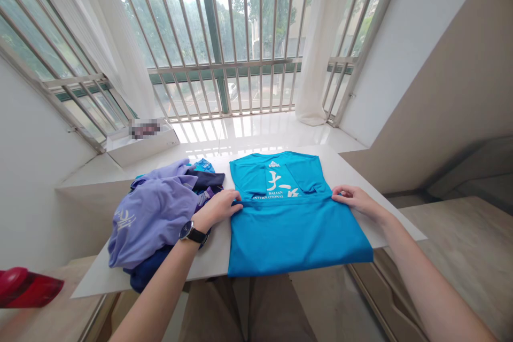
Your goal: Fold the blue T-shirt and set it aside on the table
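While both forearms reach out across the white panel (210, 259), L hand (218, 208) lies palm down, fingers together & pointing right, its tips on the L end of the fold in the turquoise T-shirt (292, 238). R hand (355, 200) comes in from the R w/ wrist angled and fingers lightly curved, tips pointing L on the other end of the same fold. Neither hand is clenched, but can't tell if either is pinching the fabric or just resting on it. Shirt lies flat on the panel, centred, its near part doubled over and partly covering the white print (278, 187), which reads "Dalian International". Just L of it, touching L hand's wrist side, is a heap of crumpled clothes: lilac shirt (152, 214) on top, navy garment (146, 270) beneath. Black wristwatch (192, 232) sits on L wrist. Beyond the panel: glossy white sill (248, 131), blurred-out item in a white box (142, 141), barred window (212, 37), sheer curtains (324, 37). Red object (24, 286) pokes in at lower L.
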Tool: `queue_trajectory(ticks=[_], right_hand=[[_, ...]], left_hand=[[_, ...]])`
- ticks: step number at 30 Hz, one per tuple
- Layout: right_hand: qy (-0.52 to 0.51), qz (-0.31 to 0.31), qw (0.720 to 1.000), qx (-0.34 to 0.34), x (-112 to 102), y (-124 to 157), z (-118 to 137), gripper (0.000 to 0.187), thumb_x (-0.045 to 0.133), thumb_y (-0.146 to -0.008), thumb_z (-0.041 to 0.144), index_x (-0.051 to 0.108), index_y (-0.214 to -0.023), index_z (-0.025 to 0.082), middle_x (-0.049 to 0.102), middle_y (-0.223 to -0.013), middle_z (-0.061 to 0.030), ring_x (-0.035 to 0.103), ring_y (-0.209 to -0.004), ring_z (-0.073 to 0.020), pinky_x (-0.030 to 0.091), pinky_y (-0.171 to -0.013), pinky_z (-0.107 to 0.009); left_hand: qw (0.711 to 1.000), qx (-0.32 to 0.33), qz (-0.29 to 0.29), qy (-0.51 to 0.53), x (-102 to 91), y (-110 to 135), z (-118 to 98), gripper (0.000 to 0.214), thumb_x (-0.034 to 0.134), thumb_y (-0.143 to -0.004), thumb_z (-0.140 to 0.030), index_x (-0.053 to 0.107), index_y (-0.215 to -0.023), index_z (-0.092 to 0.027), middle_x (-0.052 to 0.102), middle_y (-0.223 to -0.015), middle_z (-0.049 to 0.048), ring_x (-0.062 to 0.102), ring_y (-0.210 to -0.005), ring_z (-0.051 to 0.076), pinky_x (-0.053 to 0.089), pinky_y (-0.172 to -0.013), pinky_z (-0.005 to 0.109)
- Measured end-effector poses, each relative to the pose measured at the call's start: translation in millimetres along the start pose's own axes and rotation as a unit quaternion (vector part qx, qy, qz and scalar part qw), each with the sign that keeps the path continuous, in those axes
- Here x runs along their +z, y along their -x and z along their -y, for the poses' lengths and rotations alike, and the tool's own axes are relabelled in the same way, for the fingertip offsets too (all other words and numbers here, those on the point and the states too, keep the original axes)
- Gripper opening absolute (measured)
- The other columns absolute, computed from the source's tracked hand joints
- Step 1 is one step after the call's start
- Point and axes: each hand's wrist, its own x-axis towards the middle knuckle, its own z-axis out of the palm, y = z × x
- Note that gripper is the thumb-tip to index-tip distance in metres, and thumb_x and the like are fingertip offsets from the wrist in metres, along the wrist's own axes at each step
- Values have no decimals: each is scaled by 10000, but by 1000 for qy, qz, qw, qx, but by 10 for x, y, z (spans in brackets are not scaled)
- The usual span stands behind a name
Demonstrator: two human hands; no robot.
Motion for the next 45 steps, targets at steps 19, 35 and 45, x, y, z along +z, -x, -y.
queue_trajectory(ticks=[19, 35, 45], right_hand=[[-40, 12, 999, -24, -21, -48, -202, 505, 678, -753, 690, 691, -846, 194, 692, -1094, -84, 622, -979, -264, 490, -837, -331], [42, -47, 998, -9, 13, -34, -166, 471, 557, -842, 678, 614, -818, 211, 655, -813, -32, 589, -791, -211, 483, -720, -314], [190, -41, 979, -60, -89, -161, -125, 417, 488, -907, 612, 715, -982, 271, 759, -996, -60, 683, -928, -281, 522, -833, -390]], left_hand=[[994, 91, 0, 55, 77, -167, 167, 148, 635, -900, -347, 702, -877, -217, 691, -938, 48, 614, -937, 216, 468, -870, 303], [1000, 0, -4, -20, 164, -145, 160, 268, 429, -1014, -419, 582, -919, -220, 650, -871, 29, 618, -799, 206, 445, -710, 293], [997, -13, -21, -74, 160, -154, 128, 210, 453, -1020, -347, 597, -949, -211, 658, -875, 46, 638, -826, 213, 469, -746, 289]])
